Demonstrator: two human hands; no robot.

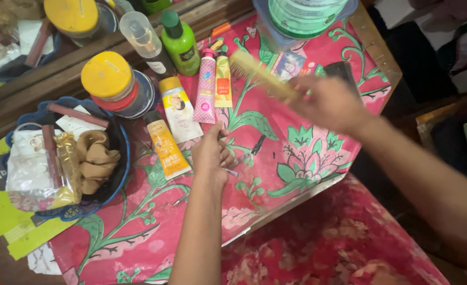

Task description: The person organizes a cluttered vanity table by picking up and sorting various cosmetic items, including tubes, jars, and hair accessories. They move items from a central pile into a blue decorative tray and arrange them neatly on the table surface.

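The right hand (331, 103) grips a yellow comb (260, 74), teeth end pointing up-left above the table (296, 158); the left hand (212, 153) rests loosely curled, holding nothing, beside the orange tube (167, 148).

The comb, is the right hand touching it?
Touching. The head view shows the right hand closed around one end of the yellow comb, which it holds in the air above the pink flowered cloth, teeth end sticking out toward the tubes.

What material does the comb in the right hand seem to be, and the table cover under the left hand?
The comb, held by the right hand, looks like pale yellow plastic: smooth, one colour, evenly moulded teeth, though motion blurs it. The table cover under the left hand looks like woven printed fabric, matte pink with green leaves; it drapes softly over the edge.
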